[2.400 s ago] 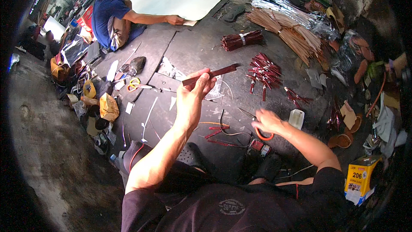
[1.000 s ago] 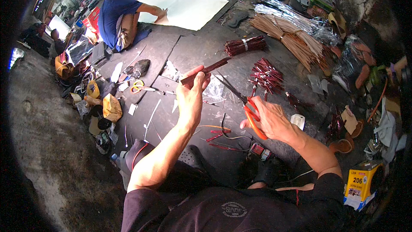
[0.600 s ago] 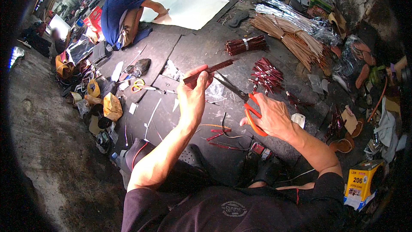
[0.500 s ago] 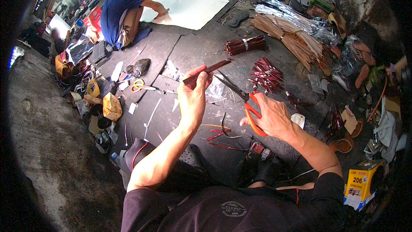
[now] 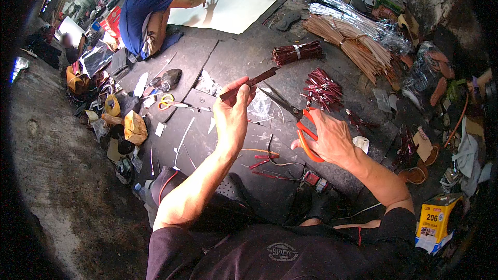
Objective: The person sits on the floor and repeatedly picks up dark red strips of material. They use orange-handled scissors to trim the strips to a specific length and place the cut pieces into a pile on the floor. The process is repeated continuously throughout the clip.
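Left hand (image 5: 231, 119) pinches thin dark-red leather strip (image 5: 249, 83), long axis rising rightward; right hand (image 5: 329, 136) grips orange-handled steel scissors (image 5: 295, 119), blades just beside strip.

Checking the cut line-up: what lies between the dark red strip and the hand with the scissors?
Head view: only the scissors' blades, pointing toward the strip held by the left hand, from the right hand.

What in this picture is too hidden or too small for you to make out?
Head view only:
- Scissors: the right hand covers much of the orange handles; whether the blades touch the dark strip is too small to tell.
- Dark strip: the left hand fingers hide its near end.
- Tied bundle: single pieces too small to tell.
- Yellow box: cut off by the dark fisheye rim.
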A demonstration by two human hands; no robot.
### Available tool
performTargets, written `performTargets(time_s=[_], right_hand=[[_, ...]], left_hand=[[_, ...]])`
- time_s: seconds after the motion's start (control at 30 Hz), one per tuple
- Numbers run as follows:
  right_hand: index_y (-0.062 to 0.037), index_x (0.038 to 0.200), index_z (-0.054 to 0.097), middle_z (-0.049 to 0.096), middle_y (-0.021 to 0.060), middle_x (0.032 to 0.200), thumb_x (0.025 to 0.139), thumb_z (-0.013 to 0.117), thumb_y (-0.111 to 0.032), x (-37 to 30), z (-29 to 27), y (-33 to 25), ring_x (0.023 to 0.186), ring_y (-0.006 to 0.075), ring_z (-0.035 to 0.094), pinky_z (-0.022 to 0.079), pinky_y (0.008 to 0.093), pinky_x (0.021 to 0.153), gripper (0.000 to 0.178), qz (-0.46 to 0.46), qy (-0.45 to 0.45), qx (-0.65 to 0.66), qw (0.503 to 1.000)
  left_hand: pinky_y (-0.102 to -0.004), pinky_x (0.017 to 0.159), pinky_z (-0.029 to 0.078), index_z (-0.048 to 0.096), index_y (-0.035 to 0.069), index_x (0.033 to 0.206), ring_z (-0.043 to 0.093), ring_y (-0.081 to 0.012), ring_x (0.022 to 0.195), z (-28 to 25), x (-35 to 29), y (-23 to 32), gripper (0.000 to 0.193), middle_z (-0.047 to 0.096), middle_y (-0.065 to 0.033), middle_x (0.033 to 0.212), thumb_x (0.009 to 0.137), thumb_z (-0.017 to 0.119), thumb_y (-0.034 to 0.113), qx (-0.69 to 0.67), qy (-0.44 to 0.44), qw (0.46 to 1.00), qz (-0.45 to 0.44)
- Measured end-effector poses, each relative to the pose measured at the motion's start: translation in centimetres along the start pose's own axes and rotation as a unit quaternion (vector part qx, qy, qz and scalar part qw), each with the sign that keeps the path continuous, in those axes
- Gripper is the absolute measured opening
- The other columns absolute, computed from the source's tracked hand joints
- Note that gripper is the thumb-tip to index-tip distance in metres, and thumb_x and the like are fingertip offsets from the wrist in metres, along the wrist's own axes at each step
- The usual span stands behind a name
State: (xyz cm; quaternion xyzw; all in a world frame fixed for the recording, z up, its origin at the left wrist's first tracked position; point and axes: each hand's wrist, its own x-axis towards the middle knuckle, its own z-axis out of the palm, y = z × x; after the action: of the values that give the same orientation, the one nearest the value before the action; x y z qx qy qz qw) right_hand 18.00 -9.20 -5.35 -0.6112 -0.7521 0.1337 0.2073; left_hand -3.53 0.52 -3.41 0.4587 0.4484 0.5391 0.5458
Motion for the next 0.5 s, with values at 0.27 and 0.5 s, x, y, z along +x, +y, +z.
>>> performTargets(time_s=[0.27, 0.5], right_hand=[[0.0009, 0.111, 0.049, 0.065, 0.0188, 0.092, 0.065, 0.082, -0.059, 0.4, 0.9, 0.1, 0.078, 0.0368, 0.067, 0.054, 0.0423, 0.068, 0.082, -0.027, 0.074, -0.002, 0.997], [-0.0004, 0.108, 0.050, 0.064, 0.0186, 0.086, 0.066, 0.083, -0.056, 0.3, 1.7, -0.2, 0.073, 0.0386, 0.067, 0.053, 0.0427, 0.063, 0.077, -0.007, 0.060, 0.012, 0.998]], left_hand=[[-0.0276, 0.093, 0.054, 0.060, -0.007, 0.117, 0.066, -0.0170, 0.098, 0.3, -0.4, -0.7, 0.025, 0.067, -0.0141, 0.108, 0.098, 0.059, 0.009, 0.004, -0.030, 0.999, -0.033], [-0.0286, 0.093, 0.053, 0.057, -0.006, 0.120, 0.065, -0.0169, 0.099, 0.9, -1.0, -1.2, 0.028, 0.067, -0.0132, 0.107, 0.097, 0.061, 0.009, -0.048, -0.006, 0.997, -0.052]])
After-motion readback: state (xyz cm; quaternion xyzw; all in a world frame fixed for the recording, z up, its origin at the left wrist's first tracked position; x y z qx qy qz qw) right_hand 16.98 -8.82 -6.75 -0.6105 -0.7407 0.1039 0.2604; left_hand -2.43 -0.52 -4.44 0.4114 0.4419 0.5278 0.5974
